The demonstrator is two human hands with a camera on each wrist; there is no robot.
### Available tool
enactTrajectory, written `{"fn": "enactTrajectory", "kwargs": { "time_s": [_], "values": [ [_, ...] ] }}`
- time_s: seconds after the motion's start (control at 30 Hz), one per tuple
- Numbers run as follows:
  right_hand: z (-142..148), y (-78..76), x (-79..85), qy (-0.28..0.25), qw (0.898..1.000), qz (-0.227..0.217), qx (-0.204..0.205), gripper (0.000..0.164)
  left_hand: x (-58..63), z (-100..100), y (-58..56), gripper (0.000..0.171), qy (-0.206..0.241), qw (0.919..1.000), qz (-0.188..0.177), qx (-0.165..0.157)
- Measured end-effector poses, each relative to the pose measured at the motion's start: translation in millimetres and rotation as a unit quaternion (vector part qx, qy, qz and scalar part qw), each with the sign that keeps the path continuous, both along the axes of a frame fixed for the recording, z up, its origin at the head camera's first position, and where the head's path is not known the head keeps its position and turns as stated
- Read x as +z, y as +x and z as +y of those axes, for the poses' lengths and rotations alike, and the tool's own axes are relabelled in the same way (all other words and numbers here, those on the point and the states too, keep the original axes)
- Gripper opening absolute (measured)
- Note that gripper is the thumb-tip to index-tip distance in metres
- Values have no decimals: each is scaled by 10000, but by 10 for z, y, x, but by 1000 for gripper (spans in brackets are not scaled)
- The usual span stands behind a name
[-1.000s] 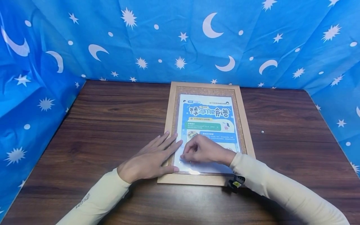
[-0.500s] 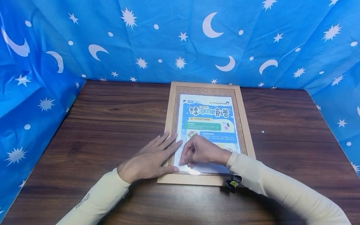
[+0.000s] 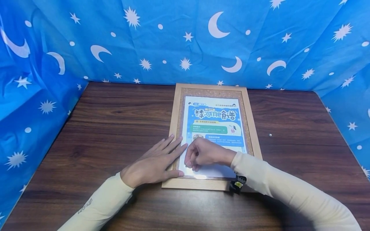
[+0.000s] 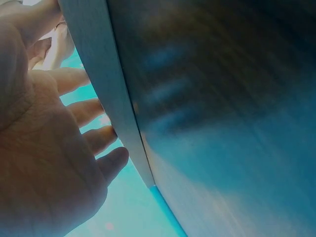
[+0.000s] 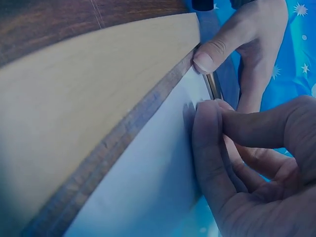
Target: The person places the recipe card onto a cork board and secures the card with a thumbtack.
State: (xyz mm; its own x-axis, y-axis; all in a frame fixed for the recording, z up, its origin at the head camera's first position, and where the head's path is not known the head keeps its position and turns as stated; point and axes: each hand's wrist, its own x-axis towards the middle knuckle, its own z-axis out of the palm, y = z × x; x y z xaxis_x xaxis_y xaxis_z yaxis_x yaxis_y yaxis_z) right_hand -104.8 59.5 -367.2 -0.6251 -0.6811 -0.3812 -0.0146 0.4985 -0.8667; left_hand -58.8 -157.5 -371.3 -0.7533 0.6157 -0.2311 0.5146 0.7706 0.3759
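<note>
A printed sheet (image 3: 215, 128) in blue and white lies on the cork board (image 3: 214, 92), which has a pale wooden frame (image 3: 254, 134). My left hand (image 3: 154, 163) rests spread across the frame's left side, thumb and index fingertips over the sheet's edge. Over the sheet's lower left, my right hand (image 3: 206, 154) pinches something tiny between thumb and index finger, apparently a thumbtack (image 5: 198, 104); the fingers hide most of it. Small dark round tack heads (image 3: 189, 103) sit at the sheet's top corners. The left wrist view shows the left palm (image 4: 44, 148) beside the frame's outer side.
A small silvery tack (image 3: 270, 135) lies on the dark wooden table (image 3: 303, 144), right of the board. Behind the table hangs a blue cloth (image 3: 162, 41) with moons and stars. A black strap device (image 3: 238, 184) is on the right wrist.
My right hand has shifted slightly down over the sheet's lower left, and its forearm has moved a little left. The left hand has stayed in place.
</note>
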Motion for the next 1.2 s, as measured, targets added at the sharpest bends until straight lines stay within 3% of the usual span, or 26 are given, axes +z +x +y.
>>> {"fn": "enactTrajectory", "kwargs": {
  "time_s": [0.47, 0.63, 0.93, 1.2],
  "values": [
    [-56, -46, 20, 194, 9974, 424, 542, 30, -4, 3, -12, 83, -1, 10000, -35, 3],
    [-61, -47, 25, 168, 9983, 260, 496, 28, -6, 4, -12, 83, -26, 10000, -39, 6],
    [-92, -46, 17, 633, 9947, 631, 511, 22, 9, 7, -7, 82, -63, 10000, 10, -15],
    [-63, -40, 12, 617, 9973, 301, 250, 19, 6, 11, -9, 82, -30, 10000, -21, -5]
  ]
}}
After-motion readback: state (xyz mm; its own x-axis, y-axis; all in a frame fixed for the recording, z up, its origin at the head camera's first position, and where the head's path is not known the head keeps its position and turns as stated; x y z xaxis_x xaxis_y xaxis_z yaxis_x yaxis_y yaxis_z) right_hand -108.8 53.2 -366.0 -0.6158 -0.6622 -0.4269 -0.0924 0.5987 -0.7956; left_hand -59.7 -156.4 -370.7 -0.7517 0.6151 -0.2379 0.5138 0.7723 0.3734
